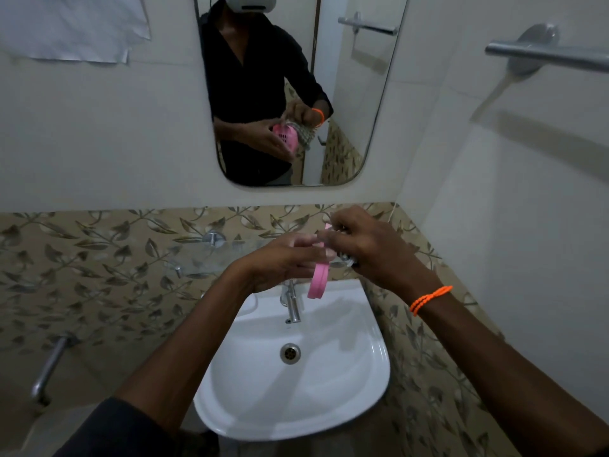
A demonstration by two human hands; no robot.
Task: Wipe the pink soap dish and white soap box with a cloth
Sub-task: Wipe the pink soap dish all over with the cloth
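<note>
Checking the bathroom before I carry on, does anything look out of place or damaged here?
One oddity: pale streaks run down the wall below the towel bar's mount, like dried residue. Otherwise the left hand holds the pink soap dish over the washbasin.

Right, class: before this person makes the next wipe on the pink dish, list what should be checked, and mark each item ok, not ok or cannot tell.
1. Dish held firmly: ok, the left hand grips it, edge-on to the camera.
2. Cloth in hand: ok, the right hand holds it against the dish; the mirror shows this too.
3. Dish over the sink, in case it slips: ok.
4. Tap off: ok, no water shows.
5. Dish face clean: cannot tell, only its rim faces the camera.
6. White soap box within reach: cannot tell, it is not in view.
</note>
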